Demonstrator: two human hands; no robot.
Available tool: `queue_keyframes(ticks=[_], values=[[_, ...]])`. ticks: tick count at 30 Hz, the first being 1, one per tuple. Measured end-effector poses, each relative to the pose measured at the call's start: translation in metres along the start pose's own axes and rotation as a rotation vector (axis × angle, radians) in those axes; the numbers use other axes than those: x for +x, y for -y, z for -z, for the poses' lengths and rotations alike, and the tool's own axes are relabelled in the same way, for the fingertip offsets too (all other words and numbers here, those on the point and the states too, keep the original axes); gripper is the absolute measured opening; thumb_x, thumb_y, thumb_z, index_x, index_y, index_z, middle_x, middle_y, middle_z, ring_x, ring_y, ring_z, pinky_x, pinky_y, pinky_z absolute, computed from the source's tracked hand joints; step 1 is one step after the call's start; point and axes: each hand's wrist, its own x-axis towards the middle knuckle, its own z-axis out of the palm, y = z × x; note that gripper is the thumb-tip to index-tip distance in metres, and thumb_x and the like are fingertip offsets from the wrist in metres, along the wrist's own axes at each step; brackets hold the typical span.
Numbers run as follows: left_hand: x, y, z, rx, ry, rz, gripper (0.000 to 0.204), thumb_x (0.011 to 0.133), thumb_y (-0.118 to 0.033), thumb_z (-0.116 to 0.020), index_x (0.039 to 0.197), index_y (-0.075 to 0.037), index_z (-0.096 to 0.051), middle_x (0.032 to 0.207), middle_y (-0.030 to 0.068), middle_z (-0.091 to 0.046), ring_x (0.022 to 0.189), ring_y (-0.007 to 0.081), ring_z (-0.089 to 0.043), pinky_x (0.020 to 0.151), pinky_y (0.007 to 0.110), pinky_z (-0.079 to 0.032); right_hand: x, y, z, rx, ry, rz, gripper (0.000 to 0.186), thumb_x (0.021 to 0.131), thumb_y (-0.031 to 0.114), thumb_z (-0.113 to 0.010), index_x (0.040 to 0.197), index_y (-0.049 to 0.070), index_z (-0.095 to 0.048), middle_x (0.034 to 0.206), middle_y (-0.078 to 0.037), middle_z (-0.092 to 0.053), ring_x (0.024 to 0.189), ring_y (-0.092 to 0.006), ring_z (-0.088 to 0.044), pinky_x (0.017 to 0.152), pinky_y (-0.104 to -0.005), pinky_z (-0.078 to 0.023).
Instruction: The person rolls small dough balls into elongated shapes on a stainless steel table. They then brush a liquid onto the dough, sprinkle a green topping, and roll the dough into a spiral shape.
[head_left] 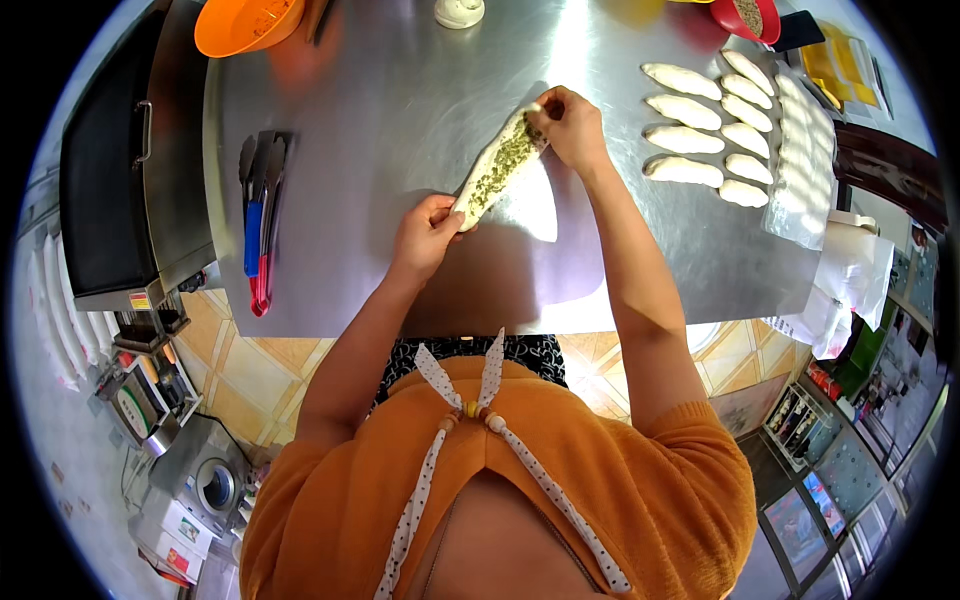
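Note:
A long flat strip of dough [484, 190] with a green chopped filling [507, 163] spread along it slants between my two hands over the steel table. Its near, lower end is pinched by my left hand [428, 232], thumb on top. At the far, upper end my right hand [570, 128] is closed on the dough, fingers curled at the edge beside a darker patch of filling. The fingers' undersides are hidden. To the right of my hands lie two columns of shaped dough rolls [684, 140], pale and pointed at the ends.
The steel table [360, 130] carries tongs with blue and red handles [258, 230] at the left. An orange bowl [247, 24], a dough ball [459, 12] and a red bowl [748, 18] stand along the far side. More rolls lie under clear plastic [800, 165] at the right edge.

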Motion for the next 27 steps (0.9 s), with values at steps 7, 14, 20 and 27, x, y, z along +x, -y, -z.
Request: queue_keyframes(ticks=[7, 14, 20, 27], values=[[0.001, 0.003, 0.000, 0.015, 0.004, -0.011, 0.021, 0.094, -0.007, -0.057, 0.112, 0.004, -0.058, 0.096, 0.0111, -0.070, 0.085, 0.0139, -0.067, 0.073, 0.026, -0.049, -0.024, -0.002, -0.010, 0.014, -0.038, 0.208, 0.009, 0.080, 0.002, -0.072, 0.089, 0.002, -0.069, 0.086, -0.009, -0.061, 0.073, -0.0186, -0.064, 0.068, -0.0309, -0.054], [0.000, 0.005, 0.000, 0.010, 0.004, -0.060, 0.022, 0.094, -0.008, -0.058, 0.112, 0.004, -0.058, 0.096, 0.0112, -0.071, 0.085, 0.0136, -0.067, 0.074, 0.026, -0.049, -0.022, -0.013, -0.015, -0.257, -0.198, 0.505, 0.014, 0.076, -0.001, -0.074, 0.089, 0.005, -0.072, 0.095, -0.009, -0.063, 0.084, -0.0242, -0.064, 0.068, -0.0323, -0.055], [-0.001, 0.006, 0.000, 0.015, 0.002, -0.064, 0.020, 0.093, -0.008, -0.059, 0.109, 0.004, -0.059, 0.093, 0.0105, -0.071, 0.083, 0.0127, -0.067, 0.072, 0.026, -0.049, -0.021, -0.017, -0.001, -0.215, -0.245, 0.364, 0.026, 0.088, 0.015, -0.063, 0.113, 0.009, -0.066, 0.120, -0.013, -0.059, 0.110, -0.0311, -0.055, 0.091, -0.0424, -0.046], [0.003, 0.019, 0.004, -0.001, -0.001, -0.074, 0.020, 0.092, -0.007, -0.059, 0.109, 0.004, -0.060, 0.092, 0.0096, -0.071, 0.081, 0.0112, -0.066, 0.070, 0.024, -0.049, -0.062, -0.005, -0.064, -0.034, 0.012, 0.565, 0.036, 0.084, 0.001, -0.059, 0.118, 0.012, -0.067, 0.133, -0.012, -0.058, 0.122, -0.0335, -0.053, 0.103, -0.0448, -0.045]])
